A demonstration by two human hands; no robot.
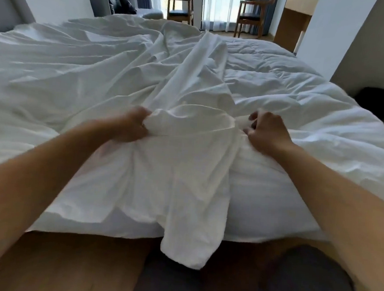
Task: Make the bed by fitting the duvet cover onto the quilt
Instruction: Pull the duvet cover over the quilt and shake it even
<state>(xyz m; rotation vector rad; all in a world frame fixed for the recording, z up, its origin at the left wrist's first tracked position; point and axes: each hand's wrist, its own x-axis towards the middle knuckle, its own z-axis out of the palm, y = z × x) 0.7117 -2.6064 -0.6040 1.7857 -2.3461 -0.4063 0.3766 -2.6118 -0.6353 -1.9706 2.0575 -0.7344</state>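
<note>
On the bed (273,196), the left hand (131,126) gripped bunched cover (173,166); the right hand (264,132) pinched its edge beside the quilt (303,103).

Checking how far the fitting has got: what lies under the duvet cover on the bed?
To the right of the duvet cover, the puffy quilt shows uncovered. Whether it extends beneath the cover is hidden by the fabric.

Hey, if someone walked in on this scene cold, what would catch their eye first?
Two bare arms reaching over a bed: the left hand bunches a fold of the white duvet cover, which spills over the near edge. The right hand curls its fingers into the puffy quilt on the right half. Beyond the bed, two wooden chairs stand before bright windows.
</note>
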